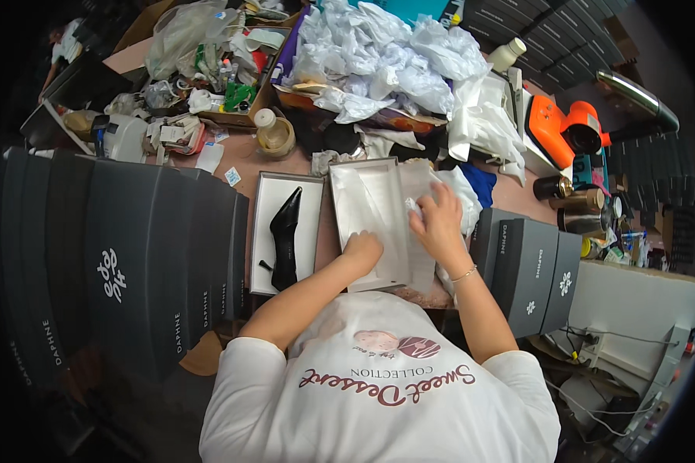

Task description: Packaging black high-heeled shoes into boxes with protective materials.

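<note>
In front of me a shoebox [394,201] lies open, lined with thin white tissue paper [374,202]. My left hand [363,251] is closed in a fist over the paper near the box's left side; what its fingers hold, if anything, is hidden. Above the right side, my right hand [440,220] has its fingers bent and apart, beside a sheet of translucent paper [421,258] that hangs over the edge. To the left, a shallow grey-edged tray or lid [309,193] with a white inside holds a black pointed high-heeled shoe [285,239] lying on its side.
Dark grey shoeboxes stand in a long row [139,247] on the left and a shorter stack [525,270] on the right. Crumpled white paper [378,58] heaps up at the back. A jar [274,137], an orange device [552,127] and a dark cup [552,187] stand around the table.
</note>
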